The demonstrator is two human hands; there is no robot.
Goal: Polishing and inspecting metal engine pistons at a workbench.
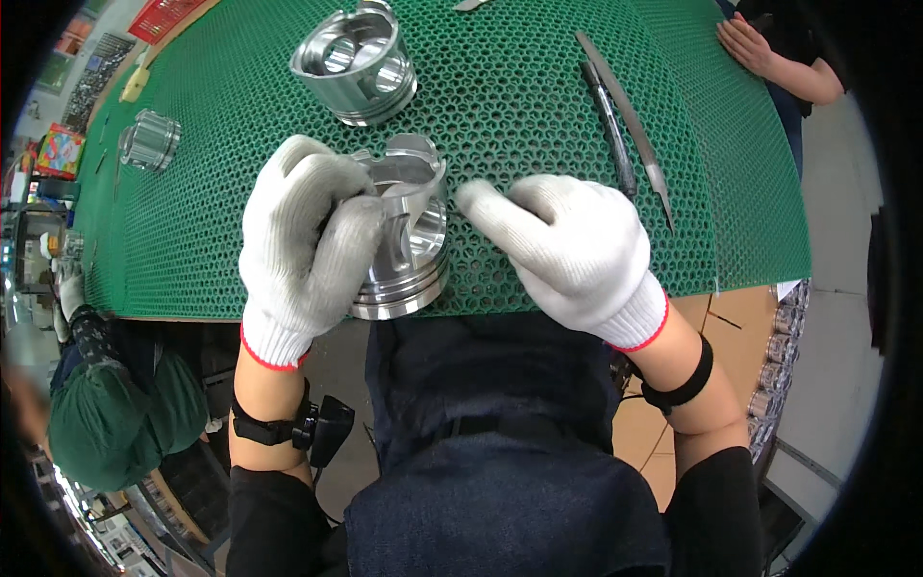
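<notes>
A silver engine piston [402, 274] stands upright near the front edge of the green mat [500, 115], its ringed, grooved end down and its pin bore facing right. My left hand [306, 231], in a white knitted glove, is closed at the piston's left side, thumb and fingertips against its upper left part. Just right of the piston, apart from it, is my gloved right hand [577, 245]. Its fingers curl under and its thumb points toward the piston; whatever those fingers may hold is hidden.
A second piston [356, 62] stands beyond, a third [150, 140] farther left. A file [630, 115] and a dark pen-like tool [608, 125] lie on the right. Another person's hand [745, 46] rests at the far right edge; a green-clad person [125, 409] is at lower left. A red basket [163, 14] sits far left.
</notes>
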